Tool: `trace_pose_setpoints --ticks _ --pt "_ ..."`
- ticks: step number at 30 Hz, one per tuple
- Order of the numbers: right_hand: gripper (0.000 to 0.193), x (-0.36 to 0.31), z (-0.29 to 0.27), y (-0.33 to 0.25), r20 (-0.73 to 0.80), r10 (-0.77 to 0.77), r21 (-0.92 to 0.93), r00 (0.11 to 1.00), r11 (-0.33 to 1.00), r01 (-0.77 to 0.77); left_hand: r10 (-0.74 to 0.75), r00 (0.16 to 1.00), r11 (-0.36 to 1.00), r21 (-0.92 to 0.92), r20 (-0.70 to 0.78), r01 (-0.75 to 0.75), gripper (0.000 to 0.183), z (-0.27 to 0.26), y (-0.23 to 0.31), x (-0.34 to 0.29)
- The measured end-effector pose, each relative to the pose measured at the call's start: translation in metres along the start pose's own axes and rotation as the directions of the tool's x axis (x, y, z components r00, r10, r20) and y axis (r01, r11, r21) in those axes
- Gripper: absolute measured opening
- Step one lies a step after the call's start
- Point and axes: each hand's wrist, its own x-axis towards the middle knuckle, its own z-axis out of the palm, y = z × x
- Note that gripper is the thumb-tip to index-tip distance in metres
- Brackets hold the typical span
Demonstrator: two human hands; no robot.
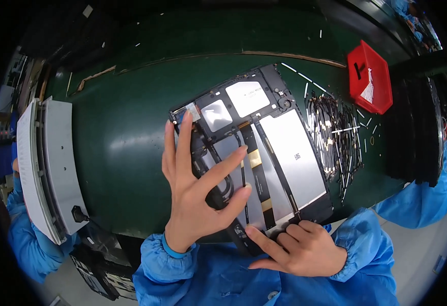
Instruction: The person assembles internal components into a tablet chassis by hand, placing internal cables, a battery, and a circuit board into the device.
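Note:
An opened flat electronic device (297, 153), tablet-like with a black frame and silver panels, lies tilted on the green table in front of me. A dark flex strip with gold patches (254, 158) and a thin black cable (244, 171) run down its middle. My left hand (195, 196) is spread over its left side, index fingertip and thumb touching down along the thin cable, longer fingers at the upper left corner. At the near edge, my right hand (305, 250) rests with its index finger stretched onto the cable's lower end and the other fingers curled.
A pile of thin black cables with white strips (336, 143) lies right of the device. Behind it stands a red bin (371, 76). White panel-like boards (63, 153) stand at the left, dark stacked trays (417, 132) at the right. Blue-sleeved people (422, 201) sit on both sides.

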Motion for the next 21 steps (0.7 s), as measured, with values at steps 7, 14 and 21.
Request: trace_pose_setpoints --ticks 7,14,21 --pt "0.067 -0.007 -0.015 0.035 -0.331 0.302 0.201 0.894 0.948 -0.246 -0.369 0.900 0.801 -0.570 -0.231 0.182 0.069 0.030 0.001 -0.063" --pt "0.054 -0.013 0.006 0.059 -0.238 0.588 0.505 0.773 0.754 -0.419 -0.385 0.908 0.872 -0.387 -0.164 0.300 0.081 0.052 0.032 -0.083" --pt "0.059 -0.027 -0.002 0.052 -0.160 0.651 0.823 0.742 0.503 -0.265 -0.412 0.871 0.808 -0.549 -0.267 0.214 0.080 0.044 0.056 -0.073"
